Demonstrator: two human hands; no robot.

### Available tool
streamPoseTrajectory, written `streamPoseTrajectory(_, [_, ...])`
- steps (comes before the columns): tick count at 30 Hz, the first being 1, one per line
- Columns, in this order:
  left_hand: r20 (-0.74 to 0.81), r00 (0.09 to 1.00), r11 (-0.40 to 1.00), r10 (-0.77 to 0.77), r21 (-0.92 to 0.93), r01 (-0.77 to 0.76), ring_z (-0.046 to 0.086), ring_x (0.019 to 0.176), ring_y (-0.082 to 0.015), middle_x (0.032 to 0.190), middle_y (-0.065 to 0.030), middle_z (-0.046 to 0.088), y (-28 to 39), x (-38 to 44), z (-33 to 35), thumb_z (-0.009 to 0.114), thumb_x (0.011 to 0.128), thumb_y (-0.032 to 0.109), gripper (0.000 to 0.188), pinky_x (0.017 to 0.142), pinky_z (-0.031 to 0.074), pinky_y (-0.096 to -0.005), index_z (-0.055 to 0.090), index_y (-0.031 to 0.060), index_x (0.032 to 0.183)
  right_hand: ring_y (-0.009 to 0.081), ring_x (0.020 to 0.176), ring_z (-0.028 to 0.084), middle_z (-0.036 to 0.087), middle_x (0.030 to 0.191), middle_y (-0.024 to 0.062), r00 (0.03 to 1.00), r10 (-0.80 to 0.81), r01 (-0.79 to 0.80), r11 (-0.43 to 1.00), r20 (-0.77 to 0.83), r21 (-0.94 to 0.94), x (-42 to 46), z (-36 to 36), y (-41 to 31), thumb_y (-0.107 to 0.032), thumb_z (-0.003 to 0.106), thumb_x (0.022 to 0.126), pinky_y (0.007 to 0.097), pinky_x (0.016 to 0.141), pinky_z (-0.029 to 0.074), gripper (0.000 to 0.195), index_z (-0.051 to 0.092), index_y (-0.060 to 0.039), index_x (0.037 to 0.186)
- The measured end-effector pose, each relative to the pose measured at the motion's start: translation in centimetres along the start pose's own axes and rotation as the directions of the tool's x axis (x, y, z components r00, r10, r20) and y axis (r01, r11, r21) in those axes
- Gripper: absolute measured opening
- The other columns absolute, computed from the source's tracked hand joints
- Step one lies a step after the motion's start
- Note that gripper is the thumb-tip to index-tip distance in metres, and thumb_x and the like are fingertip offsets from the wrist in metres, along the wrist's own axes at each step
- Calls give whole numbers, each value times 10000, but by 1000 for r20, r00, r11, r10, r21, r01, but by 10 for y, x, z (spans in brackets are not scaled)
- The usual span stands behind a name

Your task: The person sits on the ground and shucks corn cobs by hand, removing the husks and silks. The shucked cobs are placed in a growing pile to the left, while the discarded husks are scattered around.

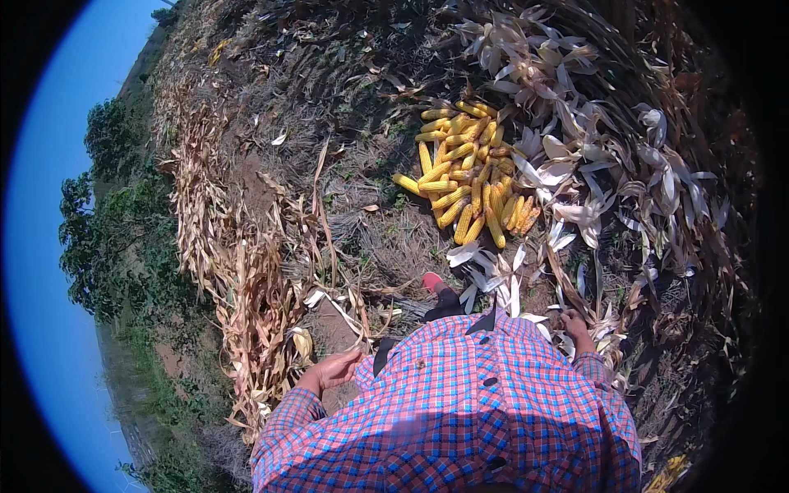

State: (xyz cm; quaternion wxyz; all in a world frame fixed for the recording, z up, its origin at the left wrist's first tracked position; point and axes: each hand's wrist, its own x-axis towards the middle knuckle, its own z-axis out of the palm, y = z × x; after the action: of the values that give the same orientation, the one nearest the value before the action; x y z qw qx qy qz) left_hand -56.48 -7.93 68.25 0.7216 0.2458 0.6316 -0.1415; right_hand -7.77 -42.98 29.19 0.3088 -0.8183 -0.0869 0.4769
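My left hand (338, 370) hangs beside the hem of the checked shirt (444, 382), its fingers loosely bent against or close to the cloth; whether they pinch it I cannot tell. On the other side, my right hand (576, 326) is low among dry corn husks (607, 330). Its fingertips are at the husks and a dry stalk, and a grip on them cannot be made out. Ahead of me on the ground lies a heap of husked yellow corn cobs (465, 169), some with darker, brownish kernels. Pale loose husks (508, 277) lie between the heap and my body.
Cut corn stalks with pale husks (579, 129) are piled along the right. A row of dry stalks (246, 296) runs down the left, with green bushes (129, 240) beyond. Stubble and dry leaves cover the soil (345, 166). More yellow cobs (670, 471) show at lower right.
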Motion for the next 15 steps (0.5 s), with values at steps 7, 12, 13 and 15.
streamPoseTrajectory(7, [65,993,977,95,185,-106,573,801,-99,906,0,635,-52,70,-17,575,906,185,174,731,455,-251,608,39,995,156,654,588,621,771,68,994,95,-90,992,59,-91,-15,-2,-11,-210,573,866,299,604,485,205,593,-23,948])
streamPoseTrajectory(12, [-255,909,838,330,522,-157,476,568,-88,654,12,529,-97,136,-79,576,888,178,193,540,394,-256,556,36,758,201,732,617,651,808,115,993,75,-54,973,86,-224,13,9,2,-234,594,824,316,713,488,238,614,-11,905])
streamPoseTrajectory(13, [-286,881,833,376,522,-185,478,553,-91,640,5,531,-102,142,-85,571,891,186,208,530,395,-255,555,33,752,209,753,627,654,819,126,987,100,-63,962,129,-266,5,12,-41,-233,592,822,316,731,488,245,617,-8,916])
streamPoseTrajectory(15, [-276,891,881,360,415,-228,484,536,-93,616,-8,536,-89,153,-91,533,906,213,221,525,396,-249,544,30,784,209,784,629,658,860,124,989,85,-45,953,121,-301,1,27,-86,-241,576,834,323,742,491,254,624,-9,925])
